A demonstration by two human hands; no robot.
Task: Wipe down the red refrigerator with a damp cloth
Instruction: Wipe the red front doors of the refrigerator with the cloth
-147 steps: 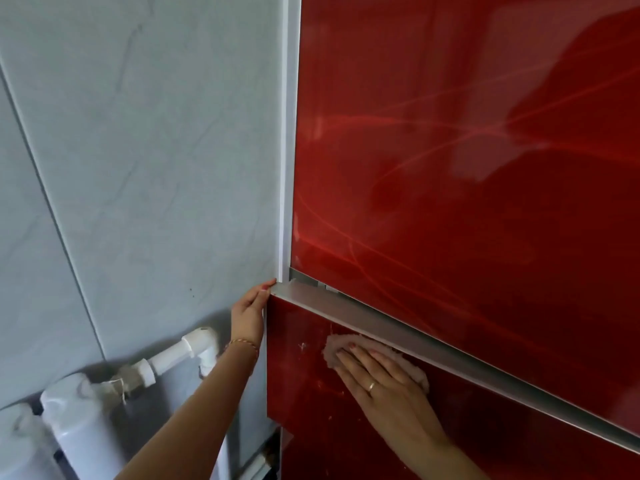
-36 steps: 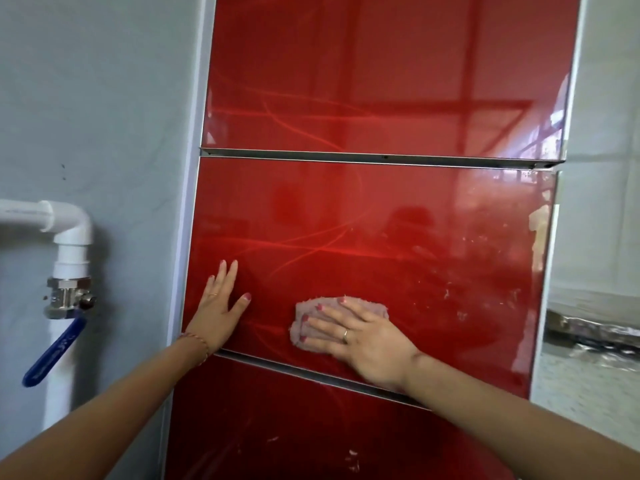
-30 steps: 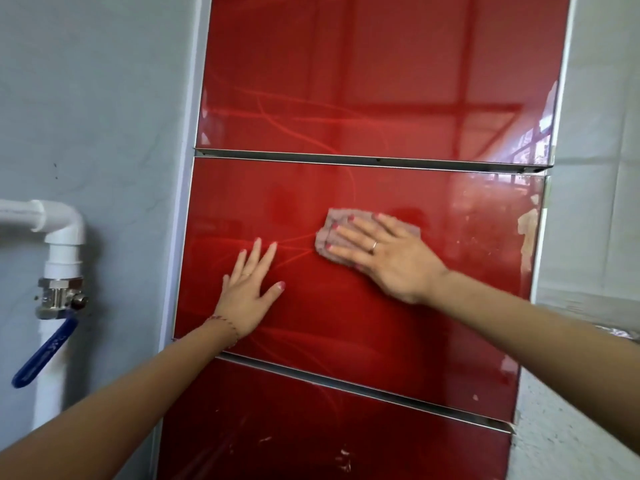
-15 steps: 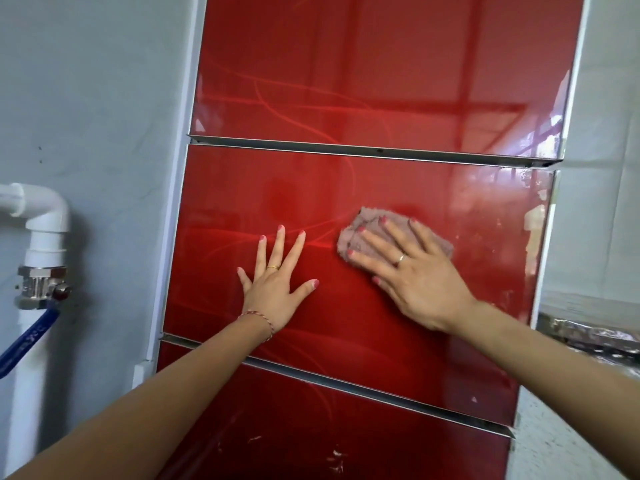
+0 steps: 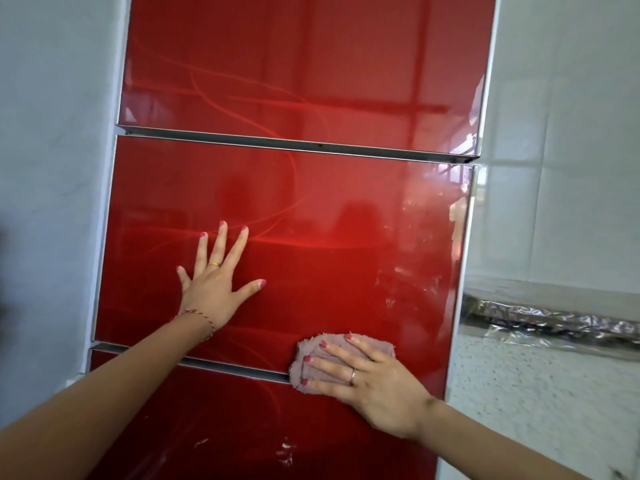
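The glossy red refrigerator (image 5: pixel 294 202) with three stacked door panels looked maybe halfway done. The middle panel was mostly clean, though white smears were left near its right edge, and white specks dotted the bottom panel. The crumpled pinkish cloth (image 5: pixel 341 362) sat at the middle panel's lower edge, overlapping the metal trim, pinned flat under the right hand (image 5: pixel 367 379), fingers straight and slightly spread. The left hand (image 5: pixel 218 282) was splayed wide, palm flat on the middle panel, holding nothing.

hands (image 5: pixel 216 289): 2 | cloth (image 5: pixel 346 344): 1 | refrigerator (image 5: pixel 311 64): 1 | door panels: 3
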